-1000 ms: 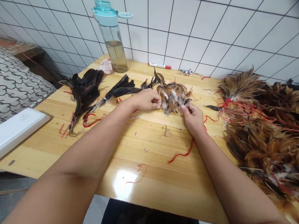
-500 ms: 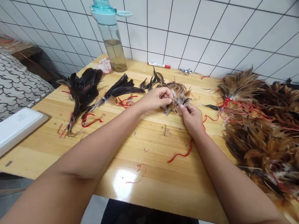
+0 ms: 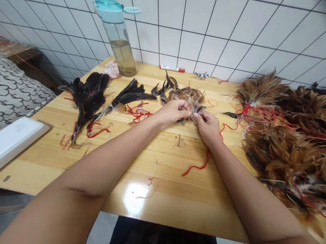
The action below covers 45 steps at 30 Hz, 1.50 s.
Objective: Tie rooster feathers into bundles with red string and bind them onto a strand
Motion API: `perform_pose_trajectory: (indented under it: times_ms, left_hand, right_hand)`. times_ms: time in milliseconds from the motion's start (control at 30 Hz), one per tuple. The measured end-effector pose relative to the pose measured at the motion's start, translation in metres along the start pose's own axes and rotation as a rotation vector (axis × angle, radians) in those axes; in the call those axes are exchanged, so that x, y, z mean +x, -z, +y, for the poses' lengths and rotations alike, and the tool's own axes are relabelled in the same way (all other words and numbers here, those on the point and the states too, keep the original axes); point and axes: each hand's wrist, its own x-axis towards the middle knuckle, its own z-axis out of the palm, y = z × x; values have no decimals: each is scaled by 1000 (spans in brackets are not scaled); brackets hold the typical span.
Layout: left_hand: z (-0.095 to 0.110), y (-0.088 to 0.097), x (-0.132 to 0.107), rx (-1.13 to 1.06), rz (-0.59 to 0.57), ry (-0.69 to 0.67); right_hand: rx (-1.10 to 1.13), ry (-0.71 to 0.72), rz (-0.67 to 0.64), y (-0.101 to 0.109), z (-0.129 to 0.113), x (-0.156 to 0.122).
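Observation:
Near the far middle of the table, my left hand (image 3: pixel 176 111) is closed in a pinch, its fingertips meeting those of my right hand. What it pinches is too small to make out. My right hand (image 3: pixel 208 125) has thumb and fingers closed on a small dark feather (image 3: pixel 201 109) with greyish fluff. Just behind both hands lies a loose pile of brown and tan feathers (image 3: pixel 190 94), partly hidden by my left hand. Dark curled feathers (image 3: pixel 171 80) stick up at the pile's left side.
Black feather bundles (image 3: pixel 90 95) lie at left, beside red string (image 3: pixel 138 112). Large brown feather bundles (image 3: pixel 289 139) fill the right side. A water bottle (image 3: pixel 122 50), a red-capped marker (image 3: pixel 172 68) and crumpled tissue (image 3: pixel 111 70) sit by the tiled wall. A white box (image 3: pixel 15 141) is at far left.
My left hand has moved slightly down, bringing its fingertips against those of my right hand. My right hand stays almost in place. The whole view has shifted a little.

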Motion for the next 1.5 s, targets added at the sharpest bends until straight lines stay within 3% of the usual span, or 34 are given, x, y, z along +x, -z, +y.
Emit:
perform_pose_trajectory:
  times_ms: [300,667,1067,1500]
  left_hand:
    - [0,2,5,43,-27,-94]
    - [3,1,1,-41,-41,13]
    - [-3,0,4,-40,-40,-56]
    - [-6,3,1,-154,33,7]
  right_hand:
    - [43,-3,-81,0,10,2]
    - [-19,107,-210,2,11,3]
    - [-88,149,-175,0,11,1]
    - [207,-46,-142,-3,8,0]
